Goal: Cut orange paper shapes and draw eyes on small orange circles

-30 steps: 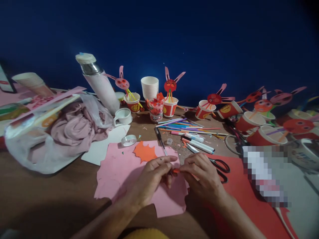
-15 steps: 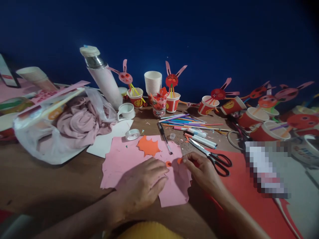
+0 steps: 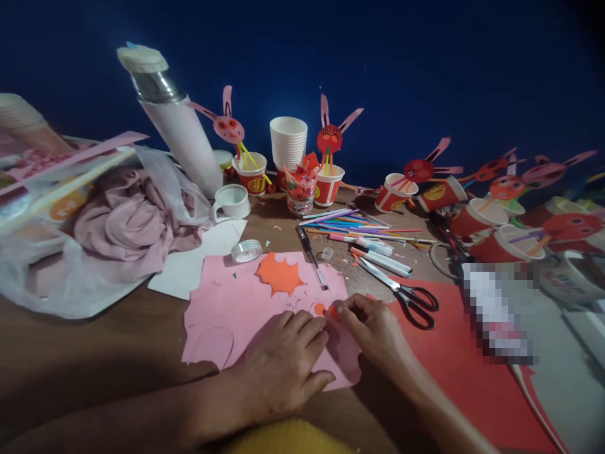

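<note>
Two small orange pieces lay close together by the fingers, over a pink sheet (image 3: 212,302) on the brown table (image 3: 118,343). The left hand (image 3: 288,356) rested palm down on that sheet, its fingers laid flat and near one another, the thumb out to the side. Just past its fingertips, one orange disc (image 3: 320,309) sat loose on the pink. Right beside it, the right hand (image 3: 375,323) pinched a second orange piece (image 3: 333,313) between thumb and forefinger; the fingers hid part of it, and I couldn't tell whether it touched the sheet.

Farther up the pink lay a spiky-edged orange cutout (image 3: 278,274), with a pen (image 3: 312,260) slanting to its right. The black-handled scissors (image 3: 398,290) lay beyond the right hand, handles over a red sheet (image 3: 449,353). Past them were some markers (image 3: 384,261) and a heap of coloured sticks (image 3: 352,224). At the back, by a stack of white cups (image 3: 288,145), stood a clear cup (image 3: 300,198) full of red scraps.
</note>
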Tool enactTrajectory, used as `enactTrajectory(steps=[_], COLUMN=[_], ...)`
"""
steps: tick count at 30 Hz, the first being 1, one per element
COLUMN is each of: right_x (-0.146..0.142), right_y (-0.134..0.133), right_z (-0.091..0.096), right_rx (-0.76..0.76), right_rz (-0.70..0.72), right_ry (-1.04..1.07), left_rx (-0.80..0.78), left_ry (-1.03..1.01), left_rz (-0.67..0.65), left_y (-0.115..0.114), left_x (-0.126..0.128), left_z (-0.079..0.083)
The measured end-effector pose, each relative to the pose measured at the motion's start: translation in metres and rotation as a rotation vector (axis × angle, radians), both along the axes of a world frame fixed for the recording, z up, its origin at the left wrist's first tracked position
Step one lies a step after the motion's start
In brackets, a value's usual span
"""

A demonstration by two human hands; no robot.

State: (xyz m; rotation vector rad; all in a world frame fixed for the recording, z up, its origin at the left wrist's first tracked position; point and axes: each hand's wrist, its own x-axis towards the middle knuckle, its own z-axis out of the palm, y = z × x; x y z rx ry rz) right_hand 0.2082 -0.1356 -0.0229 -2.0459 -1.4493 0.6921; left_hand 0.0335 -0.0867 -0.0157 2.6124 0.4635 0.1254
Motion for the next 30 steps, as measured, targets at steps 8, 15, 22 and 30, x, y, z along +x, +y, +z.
enactTrajectory(steps=[8,15,22,30], right_x=[-0.003,-0.004,-0.006,-0.007], right_y=[0.005,0.003,0.004,0.005], right_z=[-0.004,-0.008,-0.01,-0.013], right_rx=[0.025,0.036,0.06,0.11], right_rz=[0.026,0.041,0.052,0.081], right_ry=[-0.207,-0.238,-0.338,-0.4], left_rx=[0.029,0.061,0.127,0.14], left_ry=[0.004,-0.015,-0.01,-0.006], left_rz=[-0.005,-0.013,-0.01,0.0], left_y=[0.003,0.003,0.005,0.002], left_x=[0.0,0.0,-0.002,-0.003], left_z=[-0.001,-0.005,-0.009,-0.012])
